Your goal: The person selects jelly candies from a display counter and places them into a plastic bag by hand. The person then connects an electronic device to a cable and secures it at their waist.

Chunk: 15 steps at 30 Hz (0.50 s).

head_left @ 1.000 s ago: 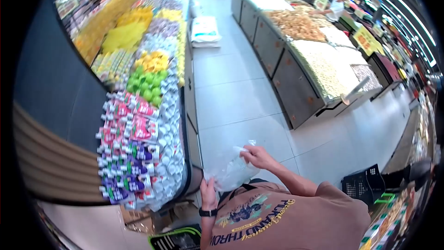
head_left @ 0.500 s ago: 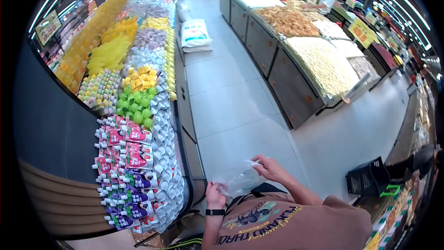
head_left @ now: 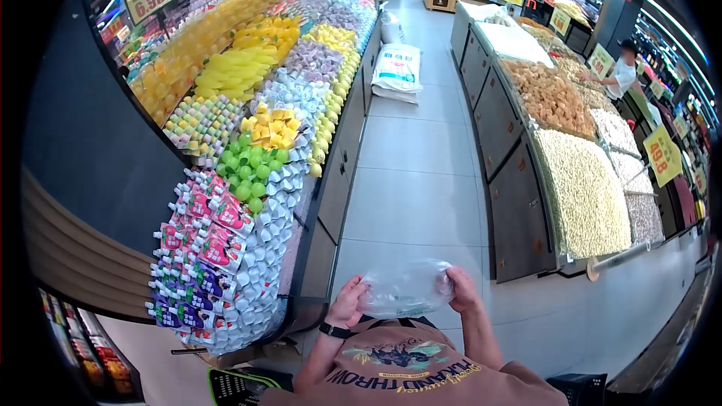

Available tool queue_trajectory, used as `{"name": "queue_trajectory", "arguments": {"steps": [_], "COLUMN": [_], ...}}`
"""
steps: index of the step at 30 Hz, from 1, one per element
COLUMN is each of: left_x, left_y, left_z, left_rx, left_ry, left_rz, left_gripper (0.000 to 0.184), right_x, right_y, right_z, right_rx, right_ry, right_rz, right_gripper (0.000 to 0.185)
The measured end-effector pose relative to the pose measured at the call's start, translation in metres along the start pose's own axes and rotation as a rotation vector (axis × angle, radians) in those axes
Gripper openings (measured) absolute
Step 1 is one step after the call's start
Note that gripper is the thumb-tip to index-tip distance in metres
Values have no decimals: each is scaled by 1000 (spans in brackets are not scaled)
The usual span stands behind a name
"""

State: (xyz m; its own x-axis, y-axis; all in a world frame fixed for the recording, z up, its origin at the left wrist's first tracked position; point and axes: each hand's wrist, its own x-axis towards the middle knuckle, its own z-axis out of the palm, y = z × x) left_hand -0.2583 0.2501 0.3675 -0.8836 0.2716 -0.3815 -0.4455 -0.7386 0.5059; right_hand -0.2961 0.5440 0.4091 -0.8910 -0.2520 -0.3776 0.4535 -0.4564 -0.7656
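Note:
A clear plastic bag (head_left: pixel 406 288) is stretched out in front of my chest, its mouth spread between my two hands. My left hand (head_left: pixel 349 303), with a dark watch band at the wrist, grips the bag's left edge. On the opposite edge, the fingers of my right hand (head_left: pixel 462 290) are closed on the plastic. To the left of my hands stands a sloped display of jelly cups (head_left: pixel 263 256) and pink and purple spouted pouches (head_left: pixel 218 244). Green round jellies (head_left: pixel 252 169) and yellow ones (head_left: pixel 272 126) lie farther up.
Bins of pale nuts or seeds (head_left: pixel 583 195) and brown dried food (head_left: pixel 545 98) line the right of the aisle. White sacks (head_left: pixel 396 71) lie on the floor ahead. A person (head_left: pixel 621 71) stands beyond the bins. A dark basket (head_left: pixel 237 385) is at lower left.
My view has turned to the right and straightened along the aisle. Both hands now hold the bag level and wider apart; before, the right hand was higher and the bag hung slanted.

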Motion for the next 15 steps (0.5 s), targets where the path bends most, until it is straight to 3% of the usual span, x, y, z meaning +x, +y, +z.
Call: {"name": "queue_trajectory", "arguments": {"steps": [5, 12, 15], "left_x": [32, 127, 183], "left_y": [21, 64, 75], "left_z": [21, 27, 13], "left_rx": [-26, -148, 45], "left_ry": [-69, -91, -101], "left_rz": [-142, -130, -112], "left_gripper": [17, 22, 34], "right_x": [38, 102, 138], "right_y": [-12, -67, -82], "right_z": [-54, -1, 12], "right_rx": [43, -177, -280], "right_ry": [-190, 203, 294], "right_rz": [35, -107, -123], "right_gripper": [21, 19, 18]}}
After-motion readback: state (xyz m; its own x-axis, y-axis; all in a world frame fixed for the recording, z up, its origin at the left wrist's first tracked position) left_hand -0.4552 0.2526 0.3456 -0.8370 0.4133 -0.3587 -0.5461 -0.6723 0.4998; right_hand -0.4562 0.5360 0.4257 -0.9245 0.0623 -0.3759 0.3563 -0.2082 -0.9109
